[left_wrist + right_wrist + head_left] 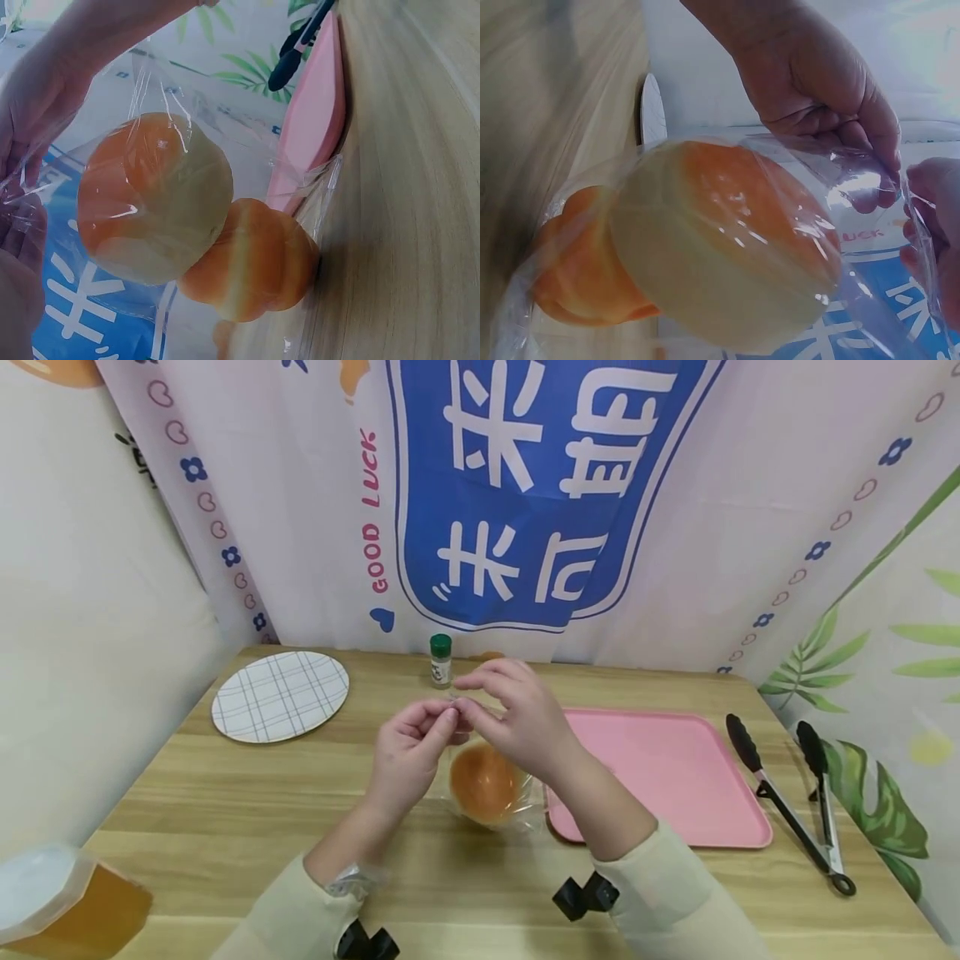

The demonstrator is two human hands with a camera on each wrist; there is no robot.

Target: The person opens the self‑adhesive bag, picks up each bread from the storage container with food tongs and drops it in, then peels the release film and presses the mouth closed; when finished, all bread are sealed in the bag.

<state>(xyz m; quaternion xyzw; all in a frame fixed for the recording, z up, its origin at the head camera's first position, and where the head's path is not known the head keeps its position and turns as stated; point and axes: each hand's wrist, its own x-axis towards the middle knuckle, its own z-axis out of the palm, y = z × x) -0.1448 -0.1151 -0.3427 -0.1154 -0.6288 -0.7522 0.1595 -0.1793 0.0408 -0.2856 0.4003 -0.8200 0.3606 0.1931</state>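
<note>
A clear plastic bag [531, 806] hangs between my hands at the middle of the table, its mouth gathered at the fingertips. Inside sits a round golden-brown bun [154, 199] with a pale underside. Below it, a smaller ridged bread roll [251, 262] shows in both wrist views, low near the tabletop. My left hand [407, 753] pinches the bag's edge between thumb and fingers. My right hand [525, 718] meets it there, thumb against the same edge and index finger raised; in the right wrist view its fingers [934, 232] grip the film.
Right of the bag lies a pink tray [667, 777], with black-tipped tongs [795, 818] beyond it. A green-capped shaker bottle [441, 664] stands behind my hands. At the back left is a checked plate [281, 697]; a tub of amber contents [93, 906] stands front left.
</note>
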